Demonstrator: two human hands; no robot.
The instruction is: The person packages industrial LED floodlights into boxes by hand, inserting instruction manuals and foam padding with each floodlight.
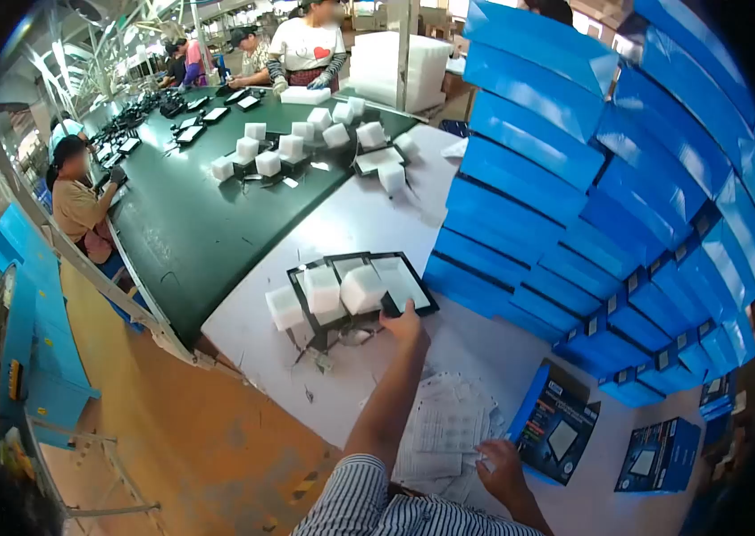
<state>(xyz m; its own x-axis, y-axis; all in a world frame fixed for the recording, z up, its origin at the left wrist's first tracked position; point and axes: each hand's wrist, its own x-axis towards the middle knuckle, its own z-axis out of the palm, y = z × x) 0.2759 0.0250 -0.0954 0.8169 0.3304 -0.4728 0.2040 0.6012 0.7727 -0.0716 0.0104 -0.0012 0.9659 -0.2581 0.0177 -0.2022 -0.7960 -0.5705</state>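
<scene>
My left hand point(408, 325) reaches forward and grips the near edge of a black-framed panel point(400, 280) with a white face. More black-framed panels lie against it, with white foam blocks point(322, 289) standing on or beside them. Cables point(355, 336) trail in front. My right hand point(503, 472) is low, at the right edge of a spread of printed leaflets point(449, 427), its fingers apart and holding nothing visible. Just right of it lies a blue printed box point(554, 423) with a panel pictured on it.
Tall stacks of blue boxes point(520, 179) rise on the right. Another printed box point(657, 456) stands at lower right. A green conveyor point(208, 196) carries foam blocks point(291, 147) and dark panels. Co-workers sit or stand along it, one point(83, 201) at left. White foam point(386, 67) is stacked behind.
</scene>
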